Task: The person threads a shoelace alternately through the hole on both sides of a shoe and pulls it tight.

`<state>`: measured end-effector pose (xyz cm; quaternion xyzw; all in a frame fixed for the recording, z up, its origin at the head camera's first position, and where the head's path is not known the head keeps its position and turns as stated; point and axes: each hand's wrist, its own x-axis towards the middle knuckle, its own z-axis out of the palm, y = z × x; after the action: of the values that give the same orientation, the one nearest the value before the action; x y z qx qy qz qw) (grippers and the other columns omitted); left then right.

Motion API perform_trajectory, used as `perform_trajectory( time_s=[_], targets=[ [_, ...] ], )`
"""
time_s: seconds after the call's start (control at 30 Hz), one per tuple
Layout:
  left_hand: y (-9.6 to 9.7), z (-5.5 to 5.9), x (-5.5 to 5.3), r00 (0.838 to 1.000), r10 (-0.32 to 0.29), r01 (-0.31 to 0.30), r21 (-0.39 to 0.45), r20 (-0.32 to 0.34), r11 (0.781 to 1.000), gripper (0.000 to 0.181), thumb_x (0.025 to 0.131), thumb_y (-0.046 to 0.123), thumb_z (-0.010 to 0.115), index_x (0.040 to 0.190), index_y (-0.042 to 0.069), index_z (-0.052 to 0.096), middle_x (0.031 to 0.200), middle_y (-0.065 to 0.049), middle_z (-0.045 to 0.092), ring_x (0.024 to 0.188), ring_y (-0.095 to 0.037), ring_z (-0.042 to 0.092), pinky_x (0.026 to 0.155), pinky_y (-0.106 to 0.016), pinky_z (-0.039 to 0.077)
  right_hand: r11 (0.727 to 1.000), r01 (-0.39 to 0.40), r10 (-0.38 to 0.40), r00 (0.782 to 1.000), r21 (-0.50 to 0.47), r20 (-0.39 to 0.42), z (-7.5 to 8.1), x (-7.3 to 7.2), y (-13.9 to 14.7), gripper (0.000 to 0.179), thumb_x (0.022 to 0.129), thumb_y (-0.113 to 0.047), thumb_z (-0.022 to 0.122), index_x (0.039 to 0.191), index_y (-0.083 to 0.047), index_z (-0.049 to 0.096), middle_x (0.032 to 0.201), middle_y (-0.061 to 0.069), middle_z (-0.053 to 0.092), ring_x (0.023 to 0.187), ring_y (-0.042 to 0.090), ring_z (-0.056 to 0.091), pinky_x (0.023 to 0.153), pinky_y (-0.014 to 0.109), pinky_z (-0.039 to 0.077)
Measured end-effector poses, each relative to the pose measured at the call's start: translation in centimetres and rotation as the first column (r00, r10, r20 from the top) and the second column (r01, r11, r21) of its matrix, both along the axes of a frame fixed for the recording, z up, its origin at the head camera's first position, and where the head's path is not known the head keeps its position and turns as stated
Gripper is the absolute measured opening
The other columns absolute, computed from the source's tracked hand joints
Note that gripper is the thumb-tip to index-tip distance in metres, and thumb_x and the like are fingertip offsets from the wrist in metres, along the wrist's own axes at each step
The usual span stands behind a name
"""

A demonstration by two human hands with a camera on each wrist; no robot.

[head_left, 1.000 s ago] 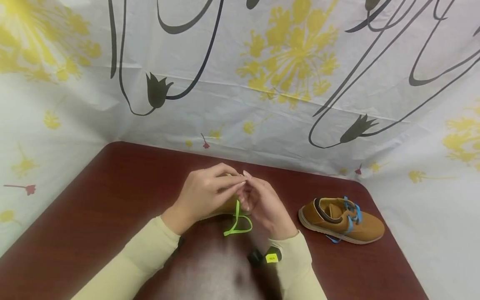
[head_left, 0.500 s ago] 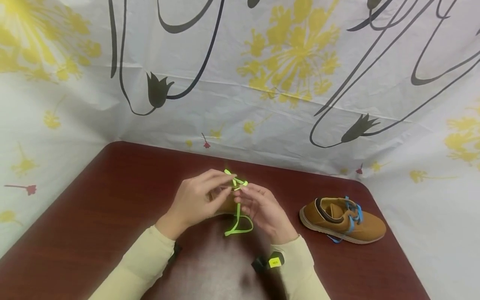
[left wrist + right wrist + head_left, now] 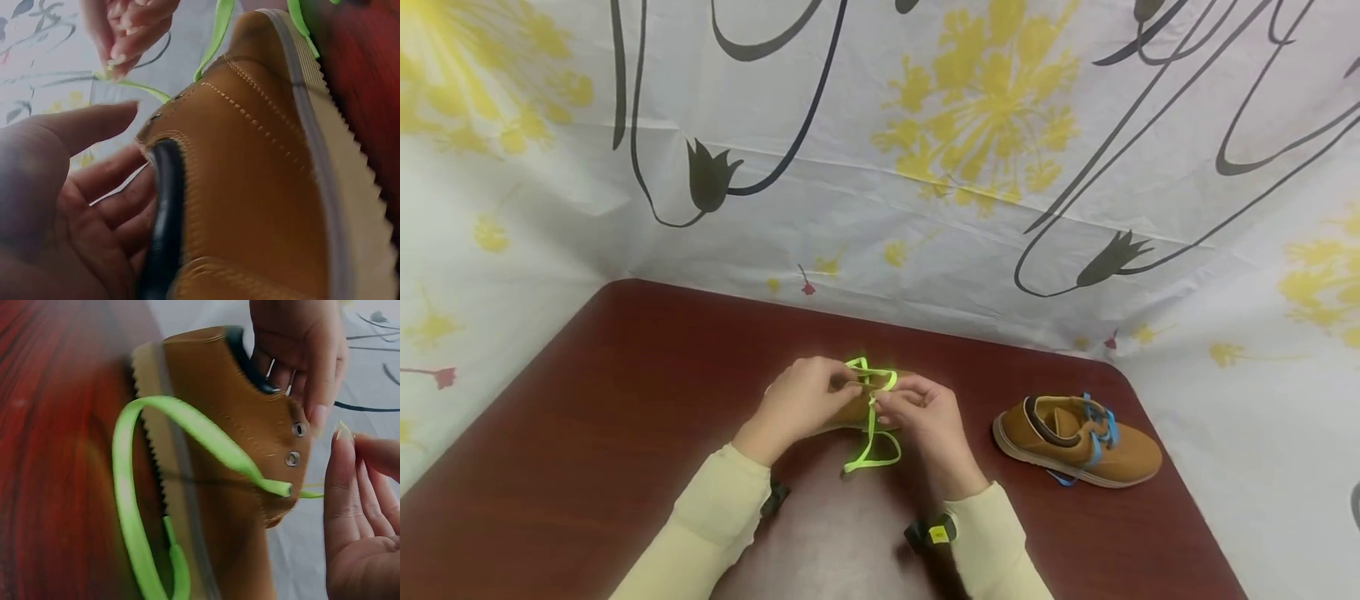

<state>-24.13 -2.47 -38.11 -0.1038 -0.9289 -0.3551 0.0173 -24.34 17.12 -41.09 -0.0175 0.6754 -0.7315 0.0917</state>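
Observation:
A tan shoe (image 3: pixel 250 156) with a dark collar lies mid-table, partly covered by the hands in the head view. Bright green shoelace (image 3: pixel 128 487) runs through one of its metal eyelets (image 3: pixel 292 459) and hangs in a loop down its side. My right hand (image 3: pixel 932 417) pinches a thin piece of this lace between thumb and fingertip beside the eyelet flap. At the shoe's opening is my left hand (image 3: pixel 797 404), its thumb (image 3: pixel 106 122) extended near the flap's edge. Its other fingertips are hidden behind the collar.
A second tan shoe (image 3: pixel 1120 454) with blue laces (image 3: pixel 1096 450) lies to the right on the dark red table (image 3: pixel 700 350). A patterned white sheet (image 3: pixel 850 208) hangs behind the table. Dark wrist devices (image 3: pixel 940 531) hang below the sleeves.
The two hands, close together over the shoe a second ago, have moved apart and lower. More green lace shows between them. The right hand now pinches the lace nearer the eyelets.

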Motion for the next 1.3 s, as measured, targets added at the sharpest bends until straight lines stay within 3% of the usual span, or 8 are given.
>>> perform_trajectory(
  time_s=[0.1,0.27,0.53,0.87,1.07,1.17,1.3],
  targets=[
    [-0.1,-0.5,-0.1,0.999,-0.022,0.022,0.001,0.044,1.000,0.010,0.092,0.026,0.074,0.098,0.020,0.079,0.080,0.006,0.070,0.068,-0.012,0.058,0.063,-0.029,0.046,0.998,0.055,-0.052,0.997,0.043,-0.057,-0.6,-0.2,-0.5,0.015,0.085,-0.007,0.080,0.095,-0.001,0.070,0.082,0.002,0.077,0.072,0.014,0.074,0.082,0.047,0.062],
    [0.1,-0.9,-0.5,0.995,-0.065,0.065,-0.007,0.077,0.998,0.011,0.095,0.025,0.069,0.100,0.021,0.078,0.071,0.006,0.060,0.060,-0.013,0.047,0.057,-0.028,0.037,0.974,0.168,-0.137,0.971,0.150,-0.196,-1.3,-0.5,-0.9,0.013,0.082,-0.010,0.083,0.088,-0.002,0.074,0.081,0.004,0.077,0.074,0.019,0.075,0.072,0.037,0.063],
    [0.0,-1.0,-0.8,0.993,-0.088,0.089,-0.009,0.082,0.996,0.014,0.096,0.025,0.066,0.103,0.021,0.077,0.074,0.004,0.060,0.059,-0.012,0.046,0.057,-0.028,0.037,0.930,0.252,-0.141,0.916,0.266,-0.374,-2.0,-0.4,-1.4,0.007,0.085,-0.012,0.082,0.083,-0.007,0.077,0.078,0.015,0.075,0.065,0.008,0.068,0.059,0.022,0.055],
    [-0.3,-0.9,-0.8,0.984,-0.130,0.122,0.064,0.126,0.990,0.019,0.100,0.026,0.062,0.102,0.015,0.077,0.071,0.003,0.056,0.058,-0.012,0.044,0.059,-0.027,0.039,0.900,0.314,-0.164,0.888,0.304,-0.430,-2.3,-0.2,-1.7,0.007,0.083,-0.015,0.084,0.082,-0.010,0.078,0.082,0.011,0.077,0.071,0.027,0.075,0.058,0.020,0.055],
    [-0.6,-0.8,-0.9,0.977,-0.107,0.088,0.108,0.184,0.990,0.049,0.109,0.041,0.040,0.086,0.013,0.073,0.065,0.002,0.046,0.065,-0.014,0.049,0.065,-0.030,0.042,0.892,0.310,-0.126,0.870,0.329,-0.477,-2.5,-0.1,-2.0,0.005,0.084,-0.014,0.083,0.082,-0.012,0.079,0.079,0.007,0.077,0.068,0.013,0.073,0.061,0.022,0.057],
    [-0.7,-0.9,-1.2,0.975,-0.106,0.086,0.107,0.197,0.991,0.048,0.110,0.035,0.036,0.086,0.011,0.070,0.067,0.001,0.050,0.068,-0.014,0.052,0.067,-0.030,0.043,0.881,0.304,-0.097,0.866,0.362,-0.490,-2.5,-0.1,-2.0,0.005,0.083,-0.014,0.084,0.082,-0.013,0.079,0.077,0.005,0.077,0.067,0.006,0.069,0.062,0.021,0.056],
    [-1.0,-1.0,-1.5,0.968,-0.143,0.117,0.135,0.205,0.984,0.036,0.108,0.020,0.042,0.091,0.006,0.071,0.063,0.000,0.048,0.057,-0.013,0.045,0.058,-0.027,0.040,0.871,0.295,-0.082,0.877,0.394,-0.474,-2.5,-0.1,-1.9,0.005,0.082,-0.014,0.084,0.082,-0.013,0.079,0.076,0.004,0.076,0.065,0.003,0.066,0.061,0.020,0.054]
  ],
)
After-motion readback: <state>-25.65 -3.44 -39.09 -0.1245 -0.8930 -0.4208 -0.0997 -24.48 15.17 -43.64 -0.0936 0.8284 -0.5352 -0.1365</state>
